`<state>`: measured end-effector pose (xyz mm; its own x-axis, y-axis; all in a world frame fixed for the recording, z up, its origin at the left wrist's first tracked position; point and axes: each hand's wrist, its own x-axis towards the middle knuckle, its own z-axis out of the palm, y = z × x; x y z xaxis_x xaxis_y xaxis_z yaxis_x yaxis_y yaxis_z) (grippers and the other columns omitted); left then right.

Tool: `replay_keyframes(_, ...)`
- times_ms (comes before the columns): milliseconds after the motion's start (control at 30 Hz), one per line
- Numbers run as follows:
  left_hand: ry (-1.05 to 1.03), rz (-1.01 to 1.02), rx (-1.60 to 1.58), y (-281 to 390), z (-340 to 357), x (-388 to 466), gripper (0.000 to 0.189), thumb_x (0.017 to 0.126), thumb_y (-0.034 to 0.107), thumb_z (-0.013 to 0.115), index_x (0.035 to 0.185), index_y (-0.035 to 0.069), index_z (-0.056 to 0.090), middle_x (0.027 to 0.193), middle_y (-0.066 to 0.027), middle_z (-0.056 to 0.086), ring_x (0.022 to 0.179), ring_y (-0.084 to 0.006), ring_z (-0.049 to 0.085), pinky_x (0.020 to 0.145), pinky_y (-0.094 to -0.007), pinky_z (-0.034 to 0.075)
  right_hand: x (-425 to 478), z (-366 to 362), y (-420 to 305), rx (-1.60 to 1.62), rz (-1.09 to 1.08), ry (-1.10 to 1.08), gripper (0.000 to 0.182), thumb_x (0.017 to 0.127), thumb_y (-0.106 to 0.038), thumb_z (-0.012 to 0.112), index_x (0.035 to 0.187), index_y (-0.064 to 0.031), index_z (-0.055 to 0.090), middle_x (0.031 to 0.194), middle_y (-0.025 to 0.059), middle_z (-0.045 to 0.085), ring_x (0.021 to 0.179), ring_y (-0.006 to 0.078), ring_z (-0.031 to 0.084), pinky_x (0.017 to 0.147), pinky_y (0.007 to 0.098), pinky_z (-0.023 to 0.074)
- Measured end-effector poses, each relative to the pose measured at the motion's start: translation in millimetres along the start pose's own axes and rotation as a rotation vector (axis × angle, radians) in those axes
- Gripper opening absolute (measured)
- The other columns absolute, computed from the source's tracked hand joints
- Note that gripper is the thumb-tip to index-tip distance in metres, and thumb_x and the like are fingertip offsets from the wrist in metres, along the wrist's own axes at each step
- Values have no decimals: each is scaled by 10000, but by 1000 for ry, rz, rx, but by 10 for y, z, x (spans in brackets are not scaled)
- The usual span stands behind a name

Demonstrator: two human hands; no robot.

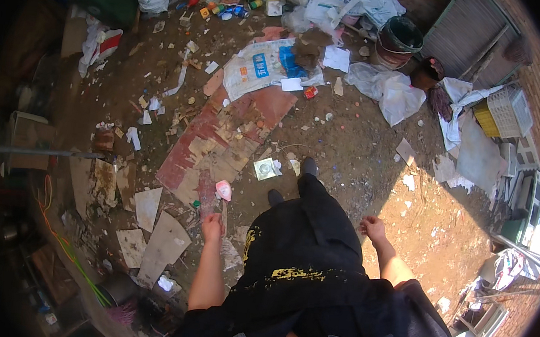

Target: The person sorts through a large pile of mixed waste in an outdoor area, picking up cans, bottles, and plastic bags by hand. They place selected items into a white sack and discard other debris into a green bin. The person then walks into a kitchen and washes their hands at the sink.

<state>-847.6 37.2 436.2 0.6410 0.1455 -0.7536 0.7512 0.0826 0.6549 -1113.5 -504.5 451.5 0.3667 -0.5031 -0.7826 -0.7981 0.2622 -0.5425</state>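
My left hand [214,226] hangs at my left side with its fingers curled; whether it holds anything is hard to see. A pink and white object [223,190] lies on the ground just beyond it in the picture. Out at my right side is my right hand [372,227], its fingers loosely bent and nothing visible in them. Ahead of my feet, a worn reddish board [250,114] lies flat on the dirt, with a printed woven sack [271,67] at its far end. A square pale item [265,169] rests on the ground near my shoes.
Cans [238,10] and full plastic bags lie at the far side. A dark bucket [396,42] stands beside crumpled clear plastic [387,89]. Plastic crates [508,110] sit by the brick wall at right. Cardboard scraps [164,248] and green and orange cords [74,257] are at left.
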Motion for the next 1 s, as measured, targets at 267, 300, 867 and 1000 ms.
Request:
replay_keyframes(267, 108, -132, 55, -93, 513, 22, 110, 984, 145, 620, 935, 55, 580, 595, -11, 464, 402, -134, 395, 344, -309, 306, 748, 186, -805, -63, -19, -40, 230, 942, -78, 612, 1143, 33, 627, 900, 121, 701, 678, 210, 690, 571, 340, 570)
replay_keyframes(300, 128, -160, 71, -152, 551, -29, 112, 981, 144, 620, 931, 54, 576, 595, -13, 465, 398, -138, 395, 343, -311, 308, 855, 193, -901, -75, -14, -52, 226, 940, -79, 616, 1136, 34, 629, 896, 119, 701, 677, 209, 691, 574, 341, 573)
replay_keyframes(867, 235, -113, 34, 701, 1949, 363, 93, 977, 152, 635, 970, 64, 605, 634, -12, 508, 446, -113, 448, 381, -272, 325, 2755, -164, -3223, -205, -76, -124, 298, 908, -109, 649, 1188, -5, 648, 928, 83, 720, 721, 173, 708, 613, 303, 568)
replay_keyframes(1000, 138, -52, 130, 1006, 2484, 955, 99, 984, 134, 628, 948, 52, 588, 615, 0, 500, 436, -101, 433, 375, -270, 321, 2831, -55, -3461, -293, -132, -118, 308, 914, -123, 650, 1205, -21, 647, 936, 73, 721, 741, 172, 712, 618, 298, 564)
